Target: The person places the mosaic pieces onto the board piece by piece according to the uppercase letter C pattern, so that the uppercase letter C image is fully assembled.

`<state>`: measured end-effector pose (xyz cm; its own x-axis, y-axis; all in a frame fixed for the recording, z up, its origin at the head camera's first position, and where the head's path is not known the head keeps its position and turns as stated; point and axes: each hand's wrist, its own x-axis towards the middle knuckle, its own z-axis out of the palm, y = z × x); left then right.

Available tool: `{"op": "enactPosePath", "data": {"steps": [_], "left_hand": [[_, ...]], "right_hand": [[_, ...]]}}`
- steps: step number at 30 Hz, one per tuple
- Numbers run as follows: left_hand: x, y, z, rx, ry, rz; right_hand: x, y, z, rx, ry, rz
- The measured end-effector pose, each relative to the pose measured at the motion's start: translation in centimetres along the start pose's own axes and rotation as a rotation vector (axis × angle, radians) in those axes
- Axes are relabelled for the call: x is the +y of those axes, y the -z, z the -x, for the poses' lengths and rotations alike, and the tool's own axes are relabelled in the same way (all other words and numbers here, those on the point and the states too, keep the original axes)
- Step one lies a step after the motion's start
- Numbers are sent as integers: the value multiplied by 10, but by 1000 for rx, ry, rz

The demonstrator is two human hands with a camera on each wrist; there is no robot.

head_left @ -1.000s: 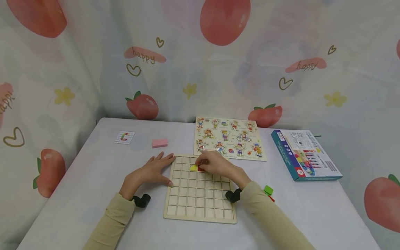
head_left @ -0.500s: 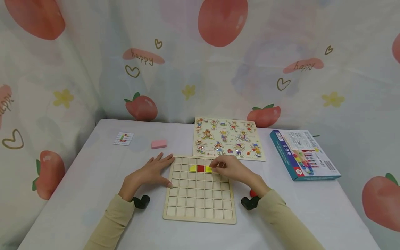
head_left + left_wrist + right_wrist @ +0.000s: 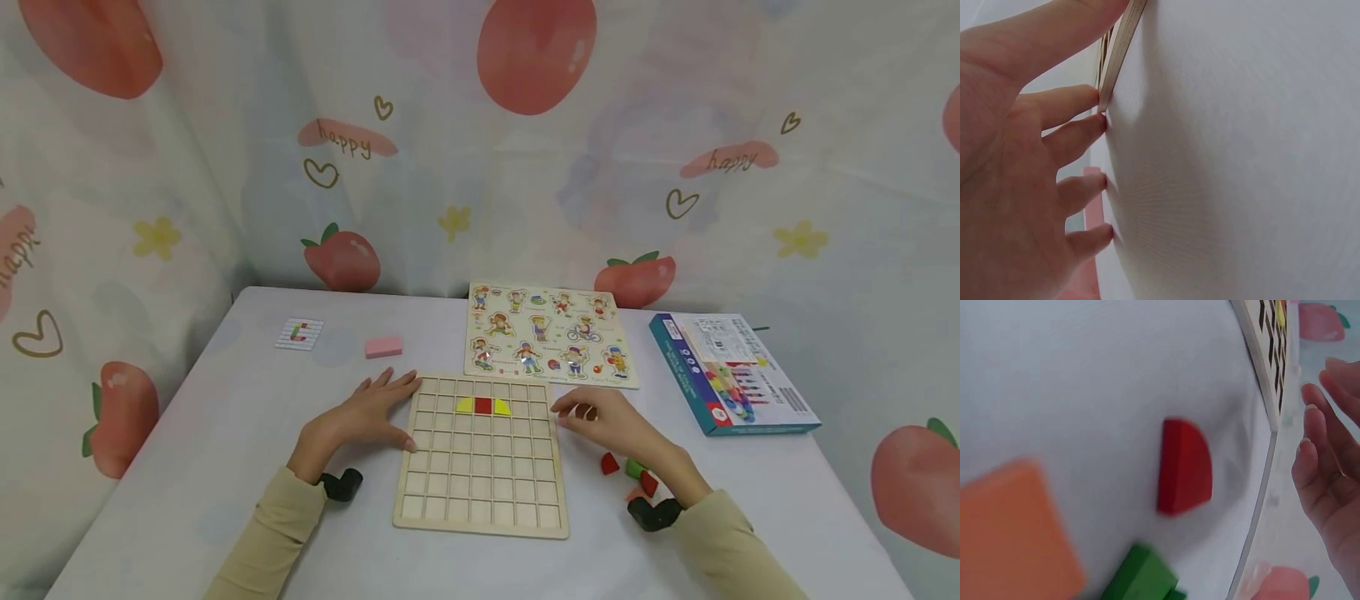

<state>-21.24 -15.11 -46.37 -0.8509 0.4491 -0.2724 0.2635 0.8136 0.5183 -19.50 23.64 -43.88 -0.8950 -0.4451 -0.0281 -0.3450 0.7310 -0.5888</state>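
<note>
My left hand (image 3: pixel 367 414) lies at the left edge of a wooden grid board (image 3: pixel 480 486), fingers spread, thumb and index fingertips right at the rim. Near the board's top, a red square tile (image 3: pixel 483 406) sits between two yellow rounded-corner tiles (image 3: pixel 465 406). Off the board's upper right edge hovers my right hand (image 3: pixel 606 421), fingers loosely bent with nothing between them. Below it on the table are a red quarter-round block (image 3: pixel 1188 465), a green block (image 3: pixel 1141 575) and an orange block (image 3: pixel 1019 531). Another red piece (image 3: pixel 648 482) is partly hidden near the wrist.
Behind the grid board lies a picture puzzle board (image 3: pixel 551 333) with cartoon children. A flat toy box (image 3: pixel 738 375) is at the right. Toward the back left are a pink block (image 3: pixel 383 347) and a small pattern card (image 3: pixel 299 333). A printed curtain hangs behind the table.
A second yellow tile now lies right of the red square. My right hand has let go and moved right, off the board, uncovering the loose blocks. My left hand has stayed put.
</note>
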Motion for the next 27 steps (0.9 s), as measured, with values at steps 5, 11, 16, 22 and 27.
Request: {"op": "enactPosePath", "data": {"steps": [5,11,16,22,27], "left_hand": [[0,-1,-1,1,9,-4],[1,-2,-2,3,18,-8],[1,-4,-2,2,26,-16],[3,0,-1,2,6,-18],[1,-2,-2,0,18,-19]], "right_hand": [[9,8,17,6,-47,5],[18,15,33,-20,-115,-18],[26,15,43,-26,-153,-21],[28,17,53,-25,-183,-12],[32,20,57,-35,-215,-11]]}}
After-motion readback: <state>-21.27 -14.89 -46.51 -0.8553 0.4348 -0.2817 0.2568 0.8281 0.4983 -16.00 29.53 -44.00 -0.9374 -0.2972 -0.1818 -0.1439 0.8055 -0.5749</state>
